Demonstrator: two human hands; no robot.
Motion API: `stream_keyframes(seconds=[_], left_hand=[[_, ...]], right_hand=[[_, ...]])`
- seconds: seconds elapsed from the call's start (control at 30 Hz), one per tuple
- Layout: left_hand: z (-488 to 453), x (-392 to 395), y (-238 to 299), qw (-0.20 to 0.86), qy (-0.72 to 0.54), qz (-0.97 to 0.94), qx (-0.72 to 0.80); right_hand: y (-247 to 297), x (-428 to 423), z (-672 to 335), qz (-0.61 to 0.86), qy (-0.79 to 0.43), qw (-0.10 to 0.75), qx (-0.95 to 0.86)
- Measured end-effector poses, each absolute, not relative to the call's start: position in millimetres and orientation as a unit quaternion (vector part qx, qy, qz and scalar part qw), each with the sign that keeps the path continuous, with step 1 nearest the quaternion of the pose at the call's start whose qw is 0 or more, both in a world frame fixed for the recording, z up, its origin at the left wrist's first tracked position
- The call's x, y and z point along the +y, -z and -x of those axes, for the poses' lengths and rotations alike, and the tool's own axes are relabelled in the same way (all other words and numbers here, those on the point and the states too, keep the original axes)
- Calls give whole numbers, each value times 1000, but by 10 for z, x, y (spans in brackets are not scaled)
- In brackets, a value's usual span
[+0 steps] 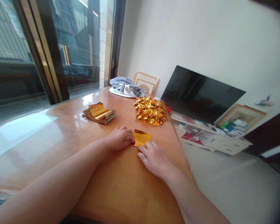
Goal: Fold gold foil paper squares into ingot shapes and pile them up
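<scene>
The forearms come from the near edge of the polished wooden table [121, 193], and both hands lie low on it. The gold foil square [142, 137] is between the hands, flat on the table. The left hand [119, 138] is at the left edge of the square, and its fingers seem to rest on that edge. The right hand [154, 158] is just below the square, with its fingertips [145, 146] at the lower edge. The hands are near each other but apart, and they do not clamp the square from above and below. I cannot tell if any finger and thumb pinch the foil.

The foil is thin and the table is slick, so a small push can make the square slide or turn. Strong pressure from the fingers could also make a wrong crease or a tear.

Left of the square and farther away is a stack of foil sheets [98, 113]. Behind the square is a heap of crumpled gold foil [150, 110], close to the table's right edge, so a careless arm could push pieces onto the floor. Farther behind the square are a gray cloth [126, 87] and a picture frame [146, 82]. Beyond the table, to the right, a dark TV screen [200, 93] leans above a white cabinet [212, 137].
</scene>
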State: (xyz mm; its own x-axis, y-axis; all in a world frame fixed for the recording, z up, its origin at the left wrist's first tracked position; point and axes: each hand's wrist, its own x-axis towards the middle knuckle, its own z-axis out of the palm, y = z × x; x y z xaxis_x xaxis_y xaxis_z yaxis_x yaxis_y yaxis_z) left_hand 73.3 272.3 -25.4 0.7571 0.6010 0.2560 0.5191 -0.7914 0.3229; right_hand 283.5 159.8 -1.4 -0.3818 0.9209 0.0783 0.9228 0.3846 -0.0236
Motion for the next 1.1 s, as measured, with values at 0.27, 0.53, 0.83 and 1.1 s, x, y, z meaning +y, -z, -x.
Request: stream_keyframes(seconds=[0.27, 0.53, 0.83, 1.1], left_hand=[[-704, 2773, 247, 162, -169, -920, 313], [-699, 2792, 266, 180, -166, -914, 325], [-726, 2758, 264, 164, -163, -912, 340], [-711, 2766, 282, 147, -152, -918, 337]], right_hand=[[47, 1630, -2755, 544, 40, 38, -837], [81, 1691, -2629, 542, 29, 47, -838], [-4, 1685, -2680, 541, -8, 54, -839], [-106, 1594, -2906, 561, -15, 55, -826]])
